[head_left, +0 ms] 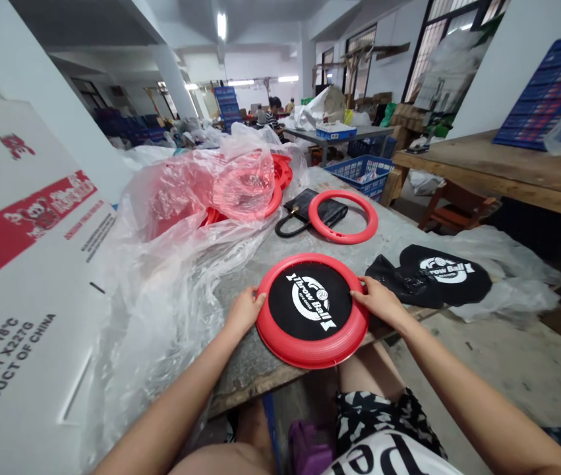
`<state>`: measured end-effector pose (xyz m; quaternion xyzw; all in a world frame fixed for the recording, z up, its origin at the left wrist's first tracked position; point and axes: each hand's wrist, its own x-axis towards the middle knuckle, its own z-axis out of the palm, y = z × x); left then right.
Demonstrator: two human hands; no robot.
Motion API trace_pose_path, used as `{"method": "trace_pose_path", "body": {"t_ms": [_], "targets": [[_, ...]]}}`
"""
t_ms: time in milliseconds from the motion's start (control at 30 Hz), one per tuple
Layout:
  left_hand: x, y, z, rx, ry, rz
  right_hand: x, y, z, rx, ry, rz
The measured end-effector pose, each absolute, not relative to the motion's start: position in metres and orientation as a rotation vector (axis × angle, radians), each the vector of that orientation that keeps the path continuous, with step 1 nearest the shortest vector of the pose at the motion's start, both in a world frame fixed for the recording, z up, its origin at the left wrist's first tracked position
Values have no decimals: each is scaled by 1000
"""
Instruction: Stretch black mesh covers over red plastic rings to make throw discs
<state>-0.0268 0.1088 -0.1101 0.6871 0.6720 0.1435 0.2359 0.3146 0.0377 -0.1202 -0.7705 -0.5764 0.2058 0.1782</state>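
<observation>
A red plastic disc (310,346) with a black fabric centre printed "Throw Ball" lies at the near edge of the grey table (260,363). My left hand (244,310) grips its left rim, fingers curled on the edge. My right hand (380,300) holds the right rim the same way. A bare red ring (343,217) lies farther back, partly over a black handbag (304,210). To the right lie black printed fabric covers (445,274) on clear plastic.
A big clear plastic bag (181,218) with more red rings (280,175) fills the table's left. A white printed carton (18,277) stands at far left. A wooden table (507,168), blue crates (364,170) and seated people (274,113) are beyond.
</observation>
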Motion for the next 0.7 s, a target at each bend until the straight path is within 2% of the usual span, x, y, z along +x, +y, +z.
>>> {"method": "trace_pose_path", "body": {"t_ms": [167,267,333,533,700], "targets": [[-34,102,-111,1440,1555,634,321,27,-123,-1856,-1378,775],[-38,93,-93,1272,1260,605,321,12,-111,-1607,-1177,983],[-39,85,-73,1271,1179,596,326,2,-100,-1484,-1083,1046],[-30,35,-19,1441,1035,506,361,-36,-91,-1285,-1141,916],[-6,-18,6,1452,816,357,383,-60,-100,-1208,-1006,1124]]}}
